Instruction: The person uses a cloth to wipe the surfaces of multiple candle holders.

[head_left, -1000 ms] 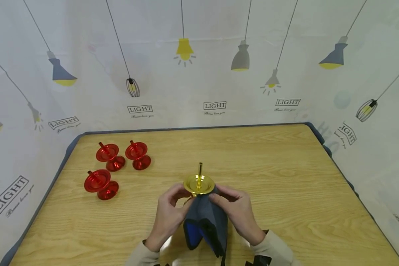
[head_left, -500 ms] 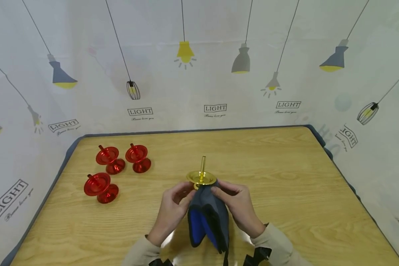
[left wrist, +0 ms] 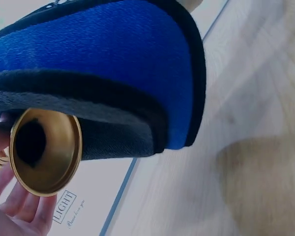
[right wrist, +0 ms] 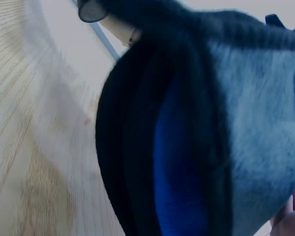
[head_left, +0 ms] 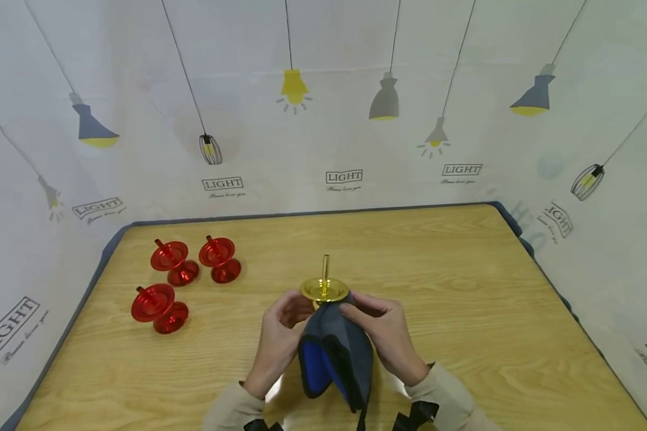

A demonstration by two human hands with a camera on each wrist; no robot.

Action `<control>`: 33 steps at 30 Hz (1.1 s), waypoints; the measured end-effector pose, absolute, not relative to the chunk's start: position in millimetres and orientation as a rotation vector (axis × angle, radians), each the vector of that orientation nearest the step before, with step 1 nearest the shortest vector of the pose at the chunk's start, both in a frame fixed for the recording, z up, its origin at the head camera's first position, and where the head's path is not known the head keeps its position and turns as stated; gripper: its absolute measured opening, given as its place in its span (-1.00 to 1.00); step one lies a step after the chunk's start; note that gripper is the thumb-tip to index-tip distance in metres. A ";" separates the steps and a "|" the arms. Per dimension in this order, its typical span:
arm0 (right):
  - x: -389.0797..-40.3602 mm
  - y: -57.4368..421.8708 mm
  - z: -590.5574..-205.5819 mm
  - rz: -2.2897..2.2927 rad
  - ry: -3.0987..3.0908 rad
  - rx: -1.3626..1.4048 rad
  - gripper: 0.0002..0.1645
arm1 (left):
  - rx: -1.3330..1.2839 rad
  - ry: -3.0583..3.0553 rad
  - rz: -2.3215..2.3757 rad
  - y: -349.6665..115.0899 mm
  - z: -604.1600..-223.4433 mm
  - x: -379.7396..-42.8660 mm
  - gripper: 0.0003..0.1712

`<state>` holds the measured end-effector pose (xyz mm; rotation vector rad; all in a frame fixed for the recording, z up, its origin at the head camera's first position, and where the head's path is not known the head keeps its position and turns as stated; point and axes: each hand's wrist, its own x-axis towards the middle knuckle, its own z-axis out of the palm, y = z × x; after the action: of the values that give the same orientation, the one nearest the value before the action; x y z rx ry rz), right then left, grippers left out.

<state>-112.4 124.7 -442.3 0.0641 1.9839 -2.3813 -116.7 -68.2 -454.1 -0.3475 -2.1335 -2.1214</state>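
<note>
A shiny gold candle holder (head_left: 324, 291) with a round dish and an upright spike is held over the table, between both hands. My left hand (head_left: 280, 344) grips its lower part; the hollow underside of its round foot (left wrist: 64, 152) faces the left wrist camera. My right hand (head_left: 388, 335) pinches a grey cloth (head_left: 350, 344) with black edging and a bright blue plush lining, and keeps it against the holder just below the dish. The cloth hangs folded, its loose end toward me. It hides part of the holder's stem and some fingertips.
Three red candle holders of the same shape stand at the left of the wooden table (head_left: 463, 287): one at the back (head_left: 175, 261), one beside it (head_left: 220, 259), one nearer (head_left: 160, 307). A white curtain (head_left: 345, 137) printed with lamps surrounds the table.
Both hands have lifted the gold candle holder and cloth slightly away from me, then stayed nearly in place. The left fingers have shifted a little around the holder. The head view has tilted slightly.
</note>
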 end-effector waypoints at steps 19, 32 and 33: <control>-107.9 129.6 -445.8 -2.381 1.869 0.144 -0.50 | -0.364 -2.160 -2.013 -63.8 -452.1 -107.9 -0.79; -98.1 129.9 -438.0 -2.415 1.904 0.070 -0.50 | -0.469 -2.105 -2.087 -66.5 -447.9 -106.3 -0.78; -98.1 131.1 -437.8 -2.412 1.887 0.035 -0.49 | -0.492 -2.112 -2.147 -68.9 -447.4 -107.4 -0.77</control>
<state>-98.1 131.1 -437.8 0.0345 1.8871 -2.4119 -107.4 -68.9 -447.4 -0.4921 -2.1116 -2.1466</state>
